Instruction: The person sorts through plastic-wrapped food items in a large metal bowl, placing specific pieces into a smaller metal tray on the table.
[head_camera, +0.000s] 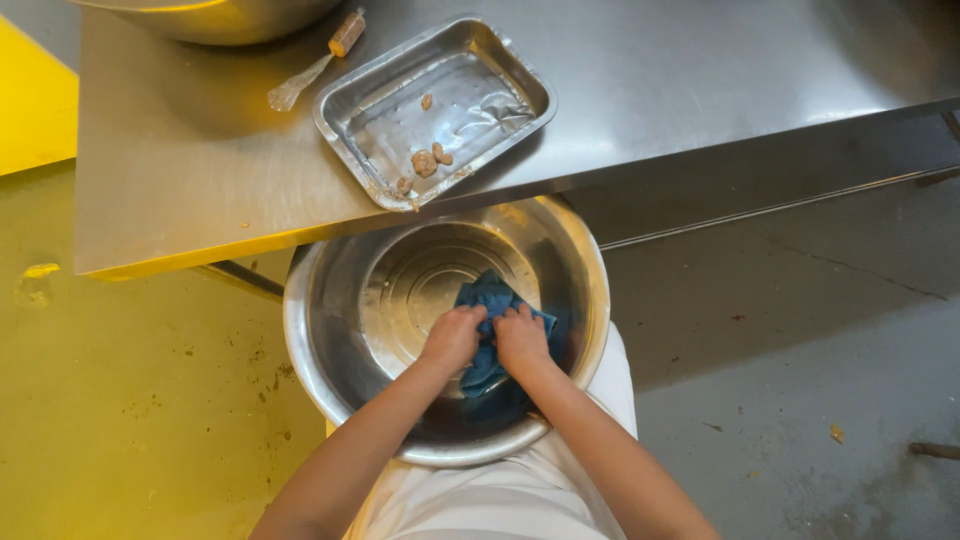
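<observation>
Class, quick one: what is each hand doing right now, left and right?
Left hand: closed, gripping the blue cloth inside the steel bowl.
Right hand: closed, gripping the same cloth.

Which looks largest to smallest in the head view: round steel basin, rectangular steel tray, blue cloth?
1. Round steel basin, though it sits nearer the camera than the tray.
2. Rectangular steel tray.
3. Blue cloth, bunched and partly hidden under the left hand and right hand.

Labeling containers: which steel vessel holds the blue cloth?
The large round bowl under both hands, below the table edge; the rectangular tray holds only brown scraps.
</observation>
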